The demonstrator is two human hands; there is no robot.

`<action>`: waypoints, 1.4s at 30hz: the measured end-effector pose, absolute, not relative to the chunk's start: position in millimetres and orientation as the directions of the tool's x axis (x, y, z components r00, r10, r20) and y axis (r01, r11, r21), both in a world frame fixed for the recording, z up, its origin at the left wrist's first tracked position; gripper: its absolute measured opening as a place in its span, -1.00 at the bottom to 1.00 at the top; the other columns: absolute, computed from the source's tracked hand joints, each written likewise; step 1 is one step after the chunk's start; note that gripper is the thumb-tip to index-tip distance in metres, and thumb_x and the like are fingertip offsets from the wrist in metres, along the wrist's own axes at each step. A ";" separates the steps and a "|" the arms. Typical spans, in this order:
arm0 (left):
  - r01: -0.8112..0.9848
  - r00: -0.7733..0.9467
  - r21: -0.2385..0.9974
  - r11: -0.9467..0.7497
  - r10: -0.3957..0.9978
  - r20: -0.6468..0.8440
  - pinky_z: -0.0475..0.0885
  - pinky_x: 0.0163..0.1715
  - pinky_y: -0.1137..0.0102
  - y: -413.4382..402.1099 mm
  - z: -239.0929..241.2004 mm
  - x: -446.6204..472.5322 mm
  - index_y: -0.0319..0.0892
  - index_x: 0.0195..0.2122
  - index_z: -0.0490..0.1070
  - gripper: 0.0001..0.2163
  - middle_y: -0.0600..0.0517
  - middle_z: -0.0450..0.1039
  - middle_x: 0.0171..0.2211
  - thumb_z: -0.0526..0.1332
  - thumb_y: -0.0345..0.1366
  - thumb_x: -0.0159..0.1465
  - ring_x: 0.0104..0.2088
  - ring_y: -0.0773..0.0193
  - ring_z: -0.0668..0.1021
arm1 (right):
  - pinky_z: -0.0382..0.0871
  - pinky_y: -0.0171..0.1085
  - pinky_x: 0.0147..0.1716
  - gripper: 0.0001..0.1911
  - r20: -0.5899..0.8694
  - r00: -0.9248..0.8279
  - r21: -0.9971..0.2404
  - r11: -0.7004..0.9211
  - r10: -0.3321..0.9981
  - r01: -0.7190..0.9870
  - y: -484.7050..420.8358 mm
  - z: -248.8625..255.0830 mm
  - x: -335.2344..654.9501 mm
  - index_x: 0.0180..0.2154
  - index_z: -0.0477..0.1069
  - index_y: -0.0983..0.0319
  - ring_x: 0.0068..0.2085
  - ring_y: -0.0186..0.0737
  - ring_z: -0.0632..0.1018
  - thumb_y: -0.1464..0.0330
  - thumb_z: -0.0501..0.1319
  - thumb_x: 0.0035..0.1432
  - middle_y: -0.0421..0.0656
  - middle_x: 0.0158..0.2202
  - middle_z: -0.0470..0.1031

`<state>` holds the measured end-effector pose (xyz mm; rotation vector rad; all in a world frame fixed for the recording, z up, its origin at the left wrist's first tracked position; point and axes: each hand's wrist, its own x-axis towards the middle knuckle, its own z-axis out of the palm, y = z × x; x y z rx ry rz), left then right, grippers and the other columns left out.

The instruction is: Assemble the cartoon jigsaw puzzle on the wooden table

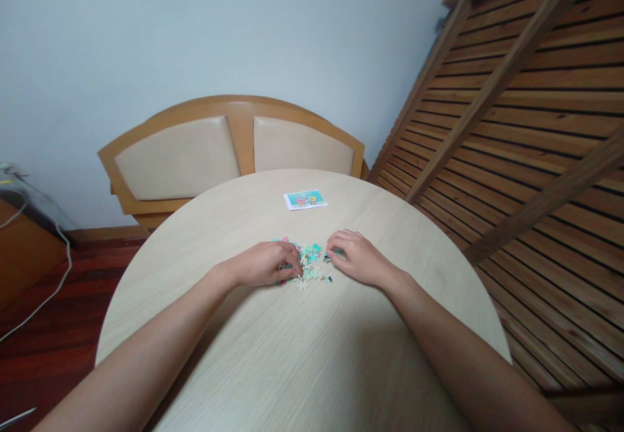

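A small heap of colourful jigsaw pieces (310, 262), mostly teal, pink and white, lies at the middle of a round pale wooden table (302, 347). My left hand (266, 264) rests on the left side of the heap, fingers curled down onto the pieces. On the heap's right edge sits my right hand (355, 256), with its fingers bent and the tips pinched on a piece. A small cartoon picture card (305, 199) lies flat farther back on the table, beyond both hands.
Behind the table stands a wooden bench back (234, 143) with beige padded panels against a pale wall. A slatted wooden frame (526, 114) leans at the right. A cable (46, 289) trails over the red-brown floor at the left.
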<state>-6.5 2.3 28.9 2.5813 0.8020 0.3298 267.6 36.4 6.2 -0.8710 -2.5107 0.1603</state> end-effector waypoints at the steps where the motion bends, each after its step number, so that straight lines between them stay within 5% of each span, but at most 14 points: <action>1: 0.490 0.802 0.460 -0.741 0.590 0.097 0.41 -0.13 0.41 3.0 28.4 -7.3 -0.13 -0.17 0.59 -0.81 -0.03 0.60 -0.17 0.16 -0.36 0.39 -0.18 0.25 0.57 | 0.32 -0.18 -0.10 -0.91 0.385 -0.693 -0.265 0.792 0.609 0.550 36.6 6.9 269.9 -0.29 0.49 0.20 -0.16 -0.16 0.53 0.43 0.21 0.27 -0.12 -0.24 0.56; 7: 0.565 0.747 0.471 -0.678 0.663 0.058 0.39 -0.24 0.45 5.0 36.1 -17.0 -0.18 -0.20 0.59 -0.81 -0.01 0.62 -0.27 0.16 -0.35 0.34 -0.31 0.29 0.58 | 0.33 -0.12 -0.04 -0.94 0.336 -0.719 -0.300 0.792 0.609 0.531 38.9 6.3 277.9 -0.35 0.53 0.18 -0.10 -0.11 0.54 0.44 0.30 0.14 -0.13 -0.17 0.56; 25: 0.753 0.568 0.484 -0.445 0.811 -0.138 0.31 -0.40 0.47 19.3 34.5 -53.4 -0.23 -0.27 0.60 -0.73 0.03 0.59 -0.39 0.14 -0.36 0.07 -0.42 0.31 0.52 | 0.38 -0.16 -0.05 -0.93 0.327 -0.787 -0.325 0.845 0.522 0.425 38.4 6.0 272.1 -0.28 0.63 0.16 -0.14 -0.16 0.57 0.33 0.36 0.17 -0.13 -0.20 0.57; 33: 0.712 0.607 0.401 -0.576 0.792 0.061 0.35 -0.33 0.44 15.7 29.9 -31.4 -0.18 -0.15 0.58 -0.78 -0.01 0.58 -0.28 0.20 -0.26 0.25 -0.34 0.26 0.54 | 0.38 -0.19 -0.08 -0.85 0.364 -0.769 -0.316 0.846 0.526 0.429 36.3 6.8 267.5 -0.31 0.55 0.21 -0.16 -0.17 0.57 0.43 0.20 0.27 -0.11 -0.23 0.58; 37: 0.648 0.676 0.333 -0.685 0.719 0.163 0.41 -0.13 0.36 10.5 22.4 -15.6 -0.14 -0.06 0.54 -0.78 -0.05 0.55 -0.12 0.18 -0.22 0.36 -0.14 0.18 0.57 | 0.37 -0.20 -0.07 -0.89 0.357 -0.761 -0.304 0.838 0.541 0.453 37.3 3.6 268.3 -0.33 0.53 0.20 -0.17 -0.17 0.56 0.44 0.24 0.24 -0.12 -0.23 0.57; 42: 0.624 0.709 0.296 -0.724 0.683 0.177 0.43 -0.13 0.37 9.3 13.6 -6.7 -0.13 -0.09 0.54 -0.82 -0.04 0.54 -0.14 0.19 -0.23 0.40 -0.13 0.18 0.57 | 0.36 -0.19 -0.07 -0.93 0.352 -0.740 -0.290 0.818 0.574 0.497 39.0 0.1 270.0 -0.32 0.54 0.19 -0.16 -0.17 0.55 0.37 0.29 0.25 -0.14 -0.23 0.56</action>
